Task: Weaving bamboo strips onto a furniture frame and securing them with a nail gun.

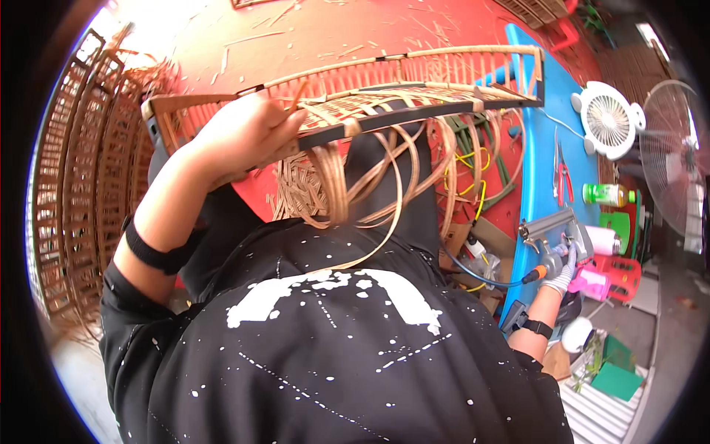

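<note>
Across my lap lies a long woven rattan frame (414, 92) with a dark edge bar and pale wrapped joints. My left hand (251, 129) is closed at its near left edge, and the tip of a thin rattan strip (299, 95) sticks up from the fingers. Loops of loose flat rattan strip (336, 185) hang below the frame, one running down to my shirt. At the right, my gloved right hand (563, 275) is wrapped round the handle of a grey pneumatic staple gun (549, 226) on the blue bench. Its palm side is hidden.
The blue bench (529, 185) carries red-handled pliers (566, 181), a small white fan (608, 120) and a green-labelled bottle (608, 194). A blue air hose (481, 278) joins the gun. Brown woven racks (81, 177) stand left. Cane scraps (296, 185) litter the red floor.
</note>
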`<state>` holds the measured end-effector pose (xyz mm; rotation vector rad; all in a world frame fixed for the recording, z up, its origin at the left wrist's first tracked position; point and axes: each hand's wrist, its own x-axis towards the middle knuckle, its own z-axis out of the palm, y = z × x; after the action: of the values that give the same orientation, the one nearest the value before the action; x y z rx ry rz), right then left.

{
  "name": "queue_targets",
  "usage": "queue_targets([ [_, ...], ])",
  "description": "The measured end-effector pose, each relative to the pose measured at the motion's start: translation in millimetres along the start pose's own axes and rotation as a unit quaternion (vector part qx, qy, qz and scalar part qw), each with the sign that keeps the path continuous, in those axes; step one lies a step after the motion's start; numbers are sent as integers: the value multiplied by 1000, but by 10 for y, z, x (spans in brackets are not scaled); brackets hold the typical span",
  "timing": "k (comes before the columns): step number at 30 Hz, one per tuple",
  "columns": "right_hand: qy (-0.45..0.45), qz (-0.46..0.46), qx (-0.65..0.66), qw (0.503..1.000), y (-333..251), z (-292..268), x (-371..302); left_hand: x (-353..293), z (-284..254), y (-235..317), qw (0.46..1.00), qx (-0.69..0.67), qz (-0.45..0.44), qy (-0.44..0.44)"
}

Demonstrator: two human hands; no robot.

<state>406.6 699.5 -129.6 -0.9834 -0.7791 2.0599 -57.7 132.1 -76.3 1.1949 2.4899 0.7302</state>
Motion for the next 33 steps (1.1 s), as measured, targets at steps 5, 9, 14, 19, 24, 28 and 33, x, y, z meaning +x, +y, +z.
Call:
queue_targets([
  [5,169,36,-176,969,-58,-349,-145,-177,-91,-73,999,-26,10,-20],
  [9,328,-79,-769,544,-439,74,81,-275,-90,-3,997,50,14,64],
  [14,166,-189,-885,392,-858,858,641,-366,-141,176,992,25,-4,123],
  [19,39,-11,-902,430,-555,1083,1518,-426,-79,47,975,-130,53,172],
  [24,-4,34,-885,465,-593,993,1980,-437,-26,91,958,-202,11,206],
  [28,112,-125,-955,245,-411,1033,2223,-459,-1,65,939,-258,15,229],
  [33,285,-92,-776,554,-1044,862,2434,-444,3,60,943,-241,46,225],
])
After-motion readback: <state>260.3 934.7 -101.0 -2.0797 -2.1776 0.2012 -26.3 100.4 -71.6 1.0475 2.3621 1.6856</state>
